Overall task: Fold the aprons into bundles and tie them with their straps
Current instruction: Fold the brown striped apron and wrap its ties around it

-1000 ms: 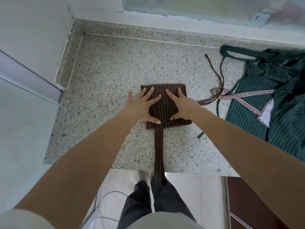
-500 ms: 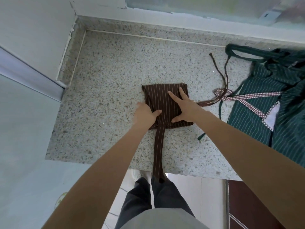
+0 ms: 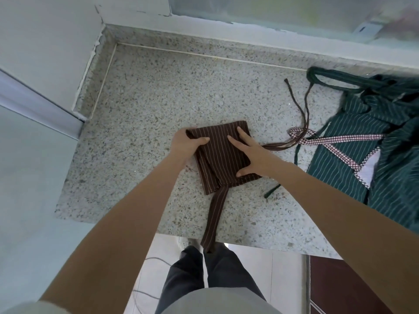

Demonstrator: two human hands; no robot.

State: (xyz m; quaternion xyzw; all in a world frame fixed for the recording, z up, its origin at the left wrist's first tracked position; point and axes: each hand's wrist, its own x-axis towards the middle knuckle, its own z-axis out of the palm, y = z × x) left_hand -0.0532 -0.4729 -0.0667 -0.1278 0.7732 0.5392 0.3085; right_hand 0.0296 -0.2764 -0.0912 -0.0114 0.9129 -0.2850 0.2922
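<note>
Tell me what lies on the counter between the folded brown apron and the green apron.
In the head view: the brown apron's thin ties, trailing over speckled counter toward the green apron.

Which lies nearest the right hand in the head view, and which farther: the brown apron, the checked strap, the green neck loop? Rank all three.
1. brown apron: under the right hand, which presses it.
2. checked strap: to its right, on the green apron.
3. green neck loop: far right, by the window.

Soft, even daylight, faint shadows, wide-angle bending at the edges.
</note>
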